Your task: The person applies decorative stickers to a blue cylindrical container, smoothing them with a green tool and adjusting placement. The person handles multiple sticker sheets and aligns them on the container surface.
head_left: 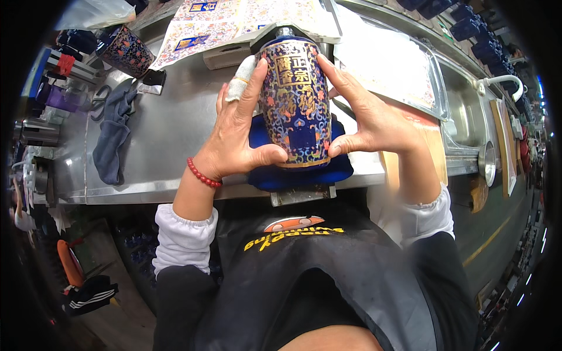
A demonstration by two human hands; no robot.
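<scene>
A dark blue bottle (298,108) with a colourful floral pattern and gold lettering lies tilted in front of me, its narrow neck pointing away. My left hand (231,131) presses against its left side, thumb near the base and fingers along the upper part. A whitish wrap covers one left finger, and red beads circle that wrist. On the opposite side my right hand (374,120) grips the bottle, with thumb low and forefinger near the shoulder. Under the bottle is a dark blue padded rest (333,167) at the counter's front edge. Some fingertips are hidden behind the bottle.
Patterned decal sheets (231,26) lie beyond the bottle. A blue-grey cloth (114,137) rests on the metal counter (167,126). Another patterned bottle (124,50) stands at far left. To the right are a clear-edged tray (436,79), a sink (465,117) and a white tap (506,82).
</scene>
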